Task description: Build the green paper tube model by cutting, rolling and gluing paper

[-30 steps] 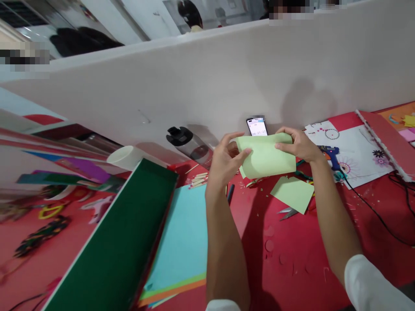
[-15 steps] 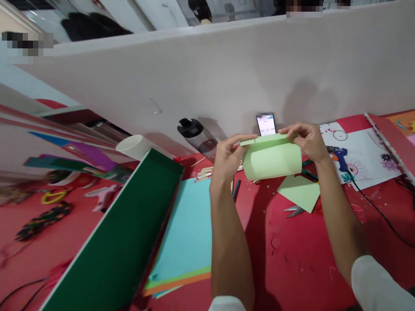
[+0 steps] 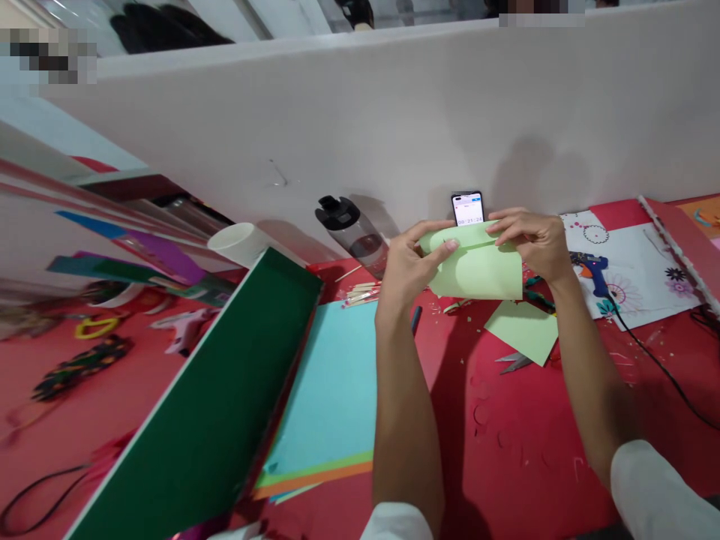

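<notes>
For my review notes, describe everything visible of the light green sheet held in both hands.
The light green sheet is plain and looks like thin, flexible paper. Its upper part curls over into a flap with a visible edge running across; the broader lower part bulges gently, ending in a fairly straight bottom edge. The left hand grips its left end, thumb on the near face; the right hand pinches its upper right. It hides the lower end of the phone.

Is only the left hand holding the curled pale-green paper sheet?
No, the left hand and right hand both hold the curled pale-green paper sheet.
</notes>
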A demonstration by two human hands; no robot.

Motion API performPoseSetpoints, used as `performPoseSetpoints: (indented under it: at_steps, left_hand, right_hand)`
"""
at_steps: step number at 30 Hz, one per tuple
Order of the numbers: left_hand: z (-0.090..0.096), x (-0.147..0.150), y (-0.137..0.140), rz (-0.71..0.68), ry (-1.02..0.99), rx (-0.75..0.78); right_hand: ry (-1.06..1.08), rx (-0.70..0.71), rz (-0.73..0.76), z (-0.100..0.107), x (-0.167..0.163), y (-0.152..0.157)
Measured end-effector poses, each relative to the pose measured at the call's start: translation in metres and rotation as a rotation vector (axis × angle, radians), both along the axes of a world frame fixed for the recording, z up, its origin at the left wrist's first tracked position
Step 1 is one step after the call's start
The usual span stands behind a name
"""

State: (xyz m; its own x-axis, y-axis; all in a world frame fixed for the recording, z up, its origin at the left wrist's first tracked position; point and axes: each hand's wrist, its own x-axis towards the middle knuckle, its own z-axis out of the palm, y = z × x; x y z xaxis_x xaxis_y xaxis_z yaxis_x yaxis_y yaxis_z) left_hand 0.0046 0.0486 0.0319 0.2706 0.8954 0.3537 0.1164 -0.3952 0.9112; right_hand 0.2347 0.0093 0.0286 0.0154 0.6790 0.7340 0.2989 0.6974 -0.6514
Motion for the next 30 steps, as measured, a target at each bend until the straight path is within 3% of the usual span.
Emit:
performPoseSetpoints:
  at_steps: [4,13,19,30]
  left_hand:
    - [-0.0054,0.0014,0.0056,0.042,-0.020,0.069]
    - [-0.0087,0.0027,0.0092,0.201,-0.085,0.247]
    - [-0.0074,0.0036,0.0084,0.108,-0.101,0.328]
    - [-0.0060,0.0051,0.0054,0.057,-0.103,0.321]
  right_hand:
    - [-0.012,-0.023,0.005,-0.0001,0.0003,-0.0003]
    - [0.129,-0.212,0.112,0.0035,0.0000,-0.0003]
    - [0.164,-0.205,0.048,0.0009,0.0023,0.0033]
    - [0.133,-0.199,0.101,0.0038,-0.0004,-0.0010]
